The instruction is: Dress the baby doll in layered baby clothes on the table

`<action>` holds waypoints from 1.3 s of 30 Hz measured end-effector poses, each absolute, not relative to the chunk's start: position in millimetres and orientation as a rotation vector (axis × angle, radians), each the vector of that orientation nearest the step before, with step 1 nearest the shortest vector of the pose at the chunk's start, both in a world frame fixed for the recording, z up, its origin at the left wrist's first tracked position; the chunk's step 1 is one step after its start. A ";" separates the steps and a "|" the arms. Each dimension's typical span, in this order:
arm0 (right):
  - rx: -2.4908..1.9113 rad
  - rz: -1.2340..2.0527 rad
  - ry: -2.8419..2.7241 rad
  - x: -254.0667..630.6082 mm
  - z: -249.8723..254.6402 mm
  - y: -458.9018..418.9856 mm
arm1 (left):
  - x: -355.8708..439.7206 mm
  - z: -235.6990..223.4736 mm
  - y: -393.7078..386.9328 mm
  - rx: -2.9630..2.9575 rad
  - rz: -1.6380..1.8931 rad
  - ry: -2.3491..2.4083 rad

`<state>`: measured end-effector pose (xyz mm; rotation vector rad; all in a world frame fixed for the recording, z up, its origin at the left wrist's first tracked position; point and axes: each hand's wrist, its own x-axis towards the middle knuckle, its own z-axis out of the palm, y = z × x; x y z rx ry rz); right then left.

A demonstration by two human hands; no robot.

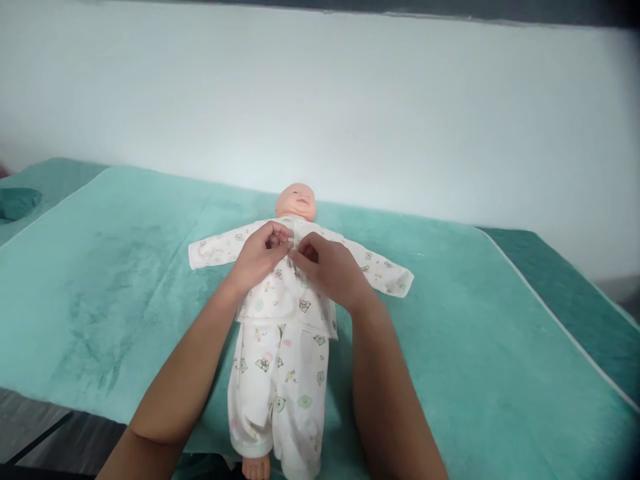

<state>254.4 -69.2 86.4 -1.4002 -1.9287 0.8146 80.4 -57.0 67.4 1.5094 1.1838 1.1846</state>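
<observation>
A baby doll lies face up, its head toward the wall. It wears a white printed jacket and matching trousers; the sleeves stretch out to both sides. My left hand pinches the jacket's front edge at the chest, thumb and forefinger together. Right beside it, my right hand is closed on the same front opening, fingertips nearly meeting those of the left. Whatever fastener lies between the fingertips is too small to make out. One bare doll foot sticks out of a trouser leg.
A green cloth with a pale border covers the table under the doll. Behind it rises a white wall. A dark green bundle sits at the far left, and grey floor shows at the lower left.
</observation>
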 end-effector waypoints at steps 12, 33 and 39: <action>-1.765 0.424 -2.418 233.8 108.4 -108.8 | 51.7 90.6 -64.2 1.973 0.571 1.069; -0.903 1.460 -1.585 282.5 57.4 -79.2 | 58.7 86.6 -66.9 1.577 0.743 0.885; -0.883 1.503 -1.659 282.2 56.5 -76.9 | 59.3 81.3 -63.5 1.582 0.713 0.805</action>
